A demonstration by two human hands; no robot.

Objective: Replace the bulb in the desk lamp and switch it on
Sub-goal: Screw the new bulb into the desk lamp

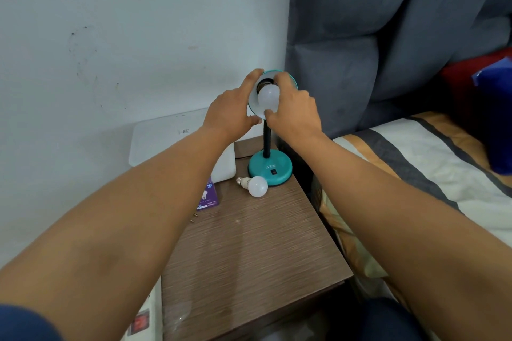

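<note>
A teal desk lamp stands at the back of a wooden bedside table (249,243), with a round base (270,167) bearing a black switch (274,172) and a black stem. Its shade (253,104) tilts toward me. My left hand (231,112) grips the shade's left rim. My right hand (293,111) pinches a white bulb (268,97) that sits at the socket inside the shade. A second white bulb (256,185) lies on its side on the table, just in front of the lamp base.
A purple bulb box (208,196) lies left of the loose bulb. A white flat device (166,141) leans at the wall behind the table. A bed with striped bedding (415,174) and a grey padded headboard (360,50) stands on the right.
</note>
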